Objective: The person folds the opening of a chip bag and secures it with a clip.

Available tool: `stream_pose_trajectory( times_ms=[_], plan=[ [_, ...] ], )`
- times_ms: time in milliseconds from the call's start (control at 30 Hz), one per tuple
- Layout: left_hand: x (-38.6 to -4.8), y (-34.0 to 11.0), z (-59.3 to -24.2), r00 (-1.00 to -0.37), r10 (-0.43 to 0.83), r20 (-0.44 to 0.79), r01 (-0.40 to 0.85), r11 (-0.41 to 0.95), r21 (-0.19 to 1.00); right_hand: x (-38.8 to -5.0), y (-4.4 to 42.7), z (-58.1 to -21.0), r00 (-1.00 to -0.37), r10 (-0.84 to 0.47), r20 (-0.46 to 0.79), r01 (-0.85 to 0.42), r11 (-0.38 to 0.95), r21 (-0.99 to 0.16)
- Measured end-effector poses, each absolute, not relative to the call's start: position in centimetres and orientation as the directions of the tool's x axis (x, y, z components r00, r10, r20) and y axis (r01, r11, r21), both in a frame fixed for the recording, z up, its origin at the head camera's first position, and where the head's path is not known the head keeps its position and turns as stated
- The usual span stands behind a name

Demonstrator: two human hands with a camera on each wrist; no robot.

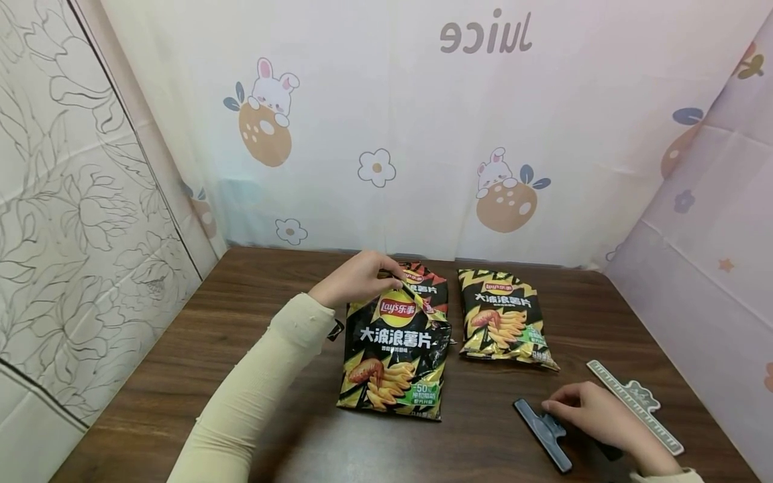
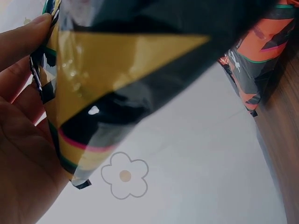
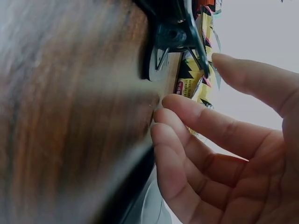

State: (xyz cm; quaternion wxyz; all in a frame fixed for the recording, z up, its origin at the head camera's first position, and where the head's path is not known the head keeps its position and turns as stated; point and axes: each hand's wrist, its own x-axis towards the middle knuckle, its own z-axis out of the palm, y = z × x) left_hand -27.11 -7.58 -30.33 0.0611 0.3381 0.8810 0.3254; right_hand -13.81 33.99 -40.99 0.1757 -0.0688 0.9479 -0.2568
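Note:
My left hand pinches the top edge of a black and yellow Lay's chip bag, which stands tilted on the table. In the left wrist view, the thumb and fingers of the left hand meet at the bag's folded edge. My right hand is just right of a dark bag clip lying on the table. The right wrist view shows the right hand's fingers loosely bent beside that clip, thumb apart from it, with nothing gripped.
A red and black chip bag lies partly hidden behind the held one. Another yellow and black chip bag is to its right. Near the table's right edge lies a pale ruler-patterned clip. A dark object shows under my right hand.

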Motion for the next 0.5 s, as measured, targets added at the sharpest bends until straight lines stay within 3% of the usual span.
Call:
stream_pose_trajectory(
  times_ms=[500],
  plan=[
    [-26.92, -7.46, -30.34, -0.768, 0.632, 0.103, 0.545, 0.560, 0.625, -13.32, 34.48, -41.51, -0.901, -0.332, -0.278, -0.108, 0.793, -0.599]
  ],
)
